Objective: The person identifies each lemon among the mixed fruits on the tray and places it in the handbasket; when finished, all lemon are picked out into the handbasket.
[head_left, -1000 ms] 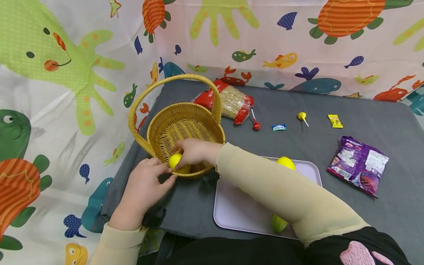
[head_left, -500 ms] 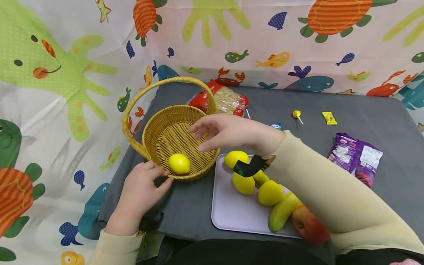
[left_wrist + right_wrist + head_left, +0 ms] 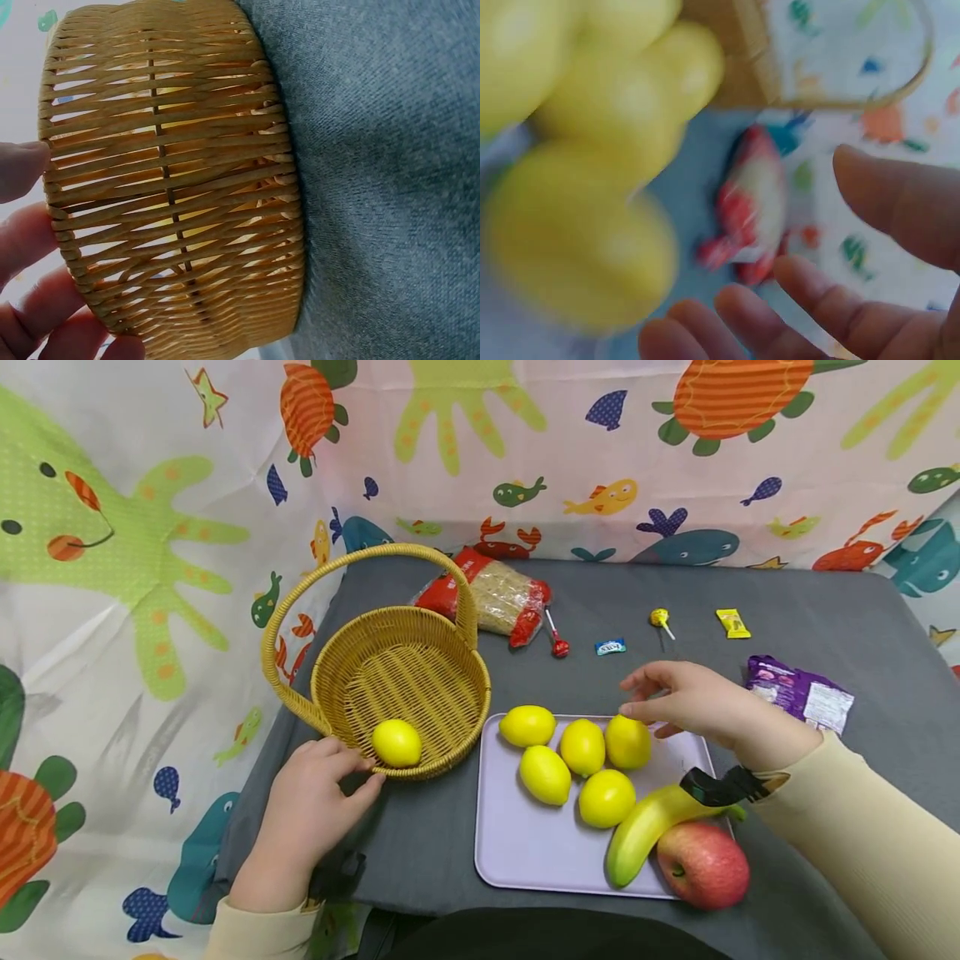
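Note:
A yellow wicker basket (image 3: 480, 693) with a tall handle stands at the left, with one lemon (image 3: 397, 743) inside near its front wall. My left hand (image 3: 315, 806) holds the basket's near rim; in the left wrist view its fingers (image 3: 52, 300) lie along the rim. At the right, my right hand (image 3: 686, 706) hangs over the far side of a pale lilac tray (image 3: 525, 860), thumb and fingers apart and nothing between them. Its fingertips overlap the edge of the far right lemon (image 3: 628, 743) in the head view. Several lemons (image 3: 577, 240) fill the left of the right wrist view, blurred.
A banana (image 3: 648, 831) and a red apple (image 3: 703, 865) lie at the tray's right front. Behind are a red noodle bag (image 3: 495, 597), a red lollipop (image 3: 557, 639), a blue-wrapped candy (image 3: 610, 647), a yellow lollipop (image 3: 660, 618) and a yellow packet (image 3: 732, 623). A purple bag (image 3: 798, 693) lies right.
My right hand let go of the lemon in the basket, rose out and moved right to the lemons on the tray. The left hand stays on the rim.

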`<action>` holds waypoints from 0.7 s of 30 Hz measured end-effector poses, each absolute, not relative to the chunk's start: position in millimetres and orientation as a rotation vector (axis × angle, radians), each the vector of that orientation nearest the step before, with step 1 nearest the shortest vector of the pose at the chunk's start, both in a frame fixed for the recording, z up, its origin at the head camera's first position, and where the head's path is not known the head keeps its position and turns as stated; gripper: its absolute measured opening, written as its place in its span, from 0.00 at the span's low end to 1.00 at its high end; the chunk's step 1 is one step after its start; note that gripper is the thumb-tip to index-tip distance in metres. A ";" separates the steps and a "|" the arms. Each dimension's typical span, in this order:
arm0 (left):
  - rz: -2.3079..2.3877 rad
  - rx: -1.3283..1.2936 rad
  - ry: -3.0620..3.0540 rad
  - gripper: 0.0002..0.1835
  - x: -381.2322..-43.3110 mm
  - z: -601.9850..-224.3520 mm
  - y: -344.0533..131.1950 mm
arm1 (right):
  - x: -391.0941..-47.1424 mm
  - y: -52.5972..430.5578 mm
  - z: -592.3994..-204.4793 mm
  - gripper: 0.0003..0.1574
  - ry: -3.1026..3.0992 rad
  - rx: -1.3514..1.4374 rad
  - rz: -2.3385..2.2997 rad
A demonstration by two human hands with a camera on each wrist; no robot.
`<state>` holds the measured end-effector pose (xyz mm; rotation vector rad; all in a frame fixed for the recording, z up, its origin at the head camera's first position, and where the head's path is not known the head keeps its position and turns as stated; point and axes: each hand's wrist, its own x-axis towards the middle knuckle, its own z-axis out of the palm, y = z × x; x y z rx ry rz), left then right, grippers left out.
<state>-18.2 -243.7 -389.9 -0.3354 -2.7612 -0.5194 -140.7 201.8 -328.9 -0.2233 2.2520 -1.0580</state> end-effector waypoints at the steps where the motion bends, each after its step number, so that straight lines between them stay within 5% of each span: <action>1: -0.520 -0.333 -2.762 0.09 -18.0 -389.6 -243.6 | -139.9 207.8 -335.8 0.37 2.256 -0.195 -1.053; 21: -0.519 -0.338 -2.749 0.09 -18.6 -393.8 -244.8 | -149.5 219.0 -388.1 0.41 2.038 -0.177 -1.061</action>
